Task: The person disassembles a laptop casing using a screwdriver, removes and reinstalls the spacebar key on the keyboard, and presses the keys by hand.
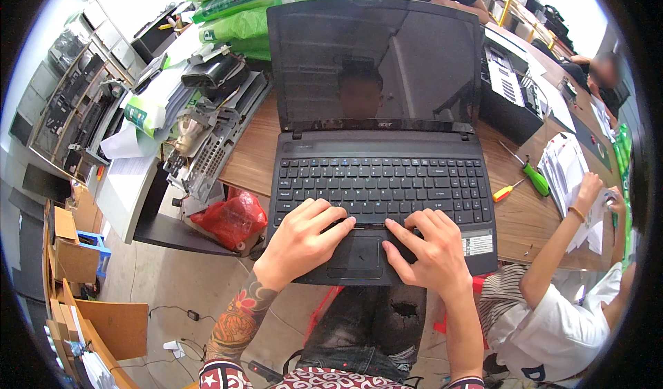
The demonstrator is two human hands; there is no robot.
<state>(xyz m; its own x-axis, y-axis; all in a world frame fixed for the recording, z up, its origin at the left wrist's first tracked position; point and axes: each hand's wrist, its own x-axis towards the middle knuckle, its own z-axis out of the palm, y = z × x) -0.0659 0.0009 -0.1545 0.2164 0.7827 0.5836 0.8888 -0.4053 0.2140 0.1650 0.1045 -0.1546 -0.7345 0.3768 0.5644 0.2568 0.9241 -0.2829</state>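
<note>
An open black laptop (376, 144) stands in front of me, its screen (376, 64) dark with reflections. My left hand (304, 240) rests on the left palm rest and lower keys. Its fingers are bent, and the thumb tip touches the left end of the space bar (371, 225). My right hand (434, 251) lies over the right palm rest, index fingertip at the space bar's other end, thumb spread beside the touchpad (354, 254). Neither hand visibly holds anything. The keyboard (380, 182) is partly hidden under my fingers.
Right of the laptop lie a green-handled screwdriver (536, 180), a yellow-handled one (503, 194) and papers (566, 175). A person in a white shirt (552, 334) works there. Metal device parts (214, 147), green bags (238, 26) and a red plastic bag (231, 218) are on the left.
</note>
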